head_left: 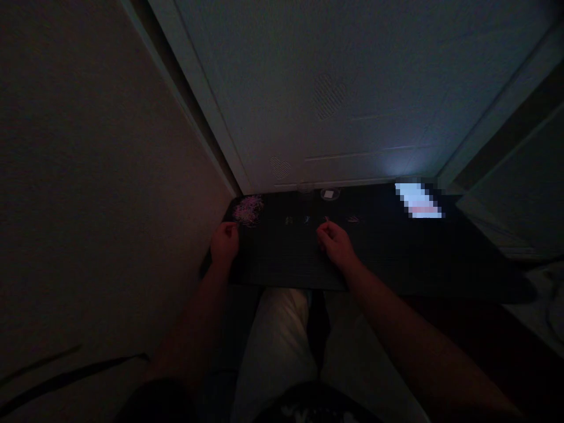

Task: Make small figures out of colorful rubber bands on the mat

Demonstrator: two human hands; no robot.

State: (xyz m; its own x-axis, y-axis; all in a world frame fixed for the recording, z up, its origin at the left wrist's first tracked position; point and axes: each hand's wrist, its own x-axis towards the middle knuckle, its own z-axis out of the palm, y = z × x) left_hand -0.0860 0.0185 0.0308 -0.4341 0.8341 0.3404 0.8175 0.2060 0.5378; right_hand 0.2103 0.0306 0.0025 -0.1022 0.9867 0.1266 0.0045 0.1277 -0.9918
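Dim light barely reaches the dark counter (409, 252). Just in front of the pinkish pile of tiny pieces (248, 210) is the left hand (224, 244); right of that pile, the right hand (337, 244) nears small clusters (353, 219). Both curl their fingers; whether they pinch anything, I cannot tell.

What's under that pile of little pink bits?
The dark table shows around the pile, so it seems to sit on that. Whatever's right beneath is covered.
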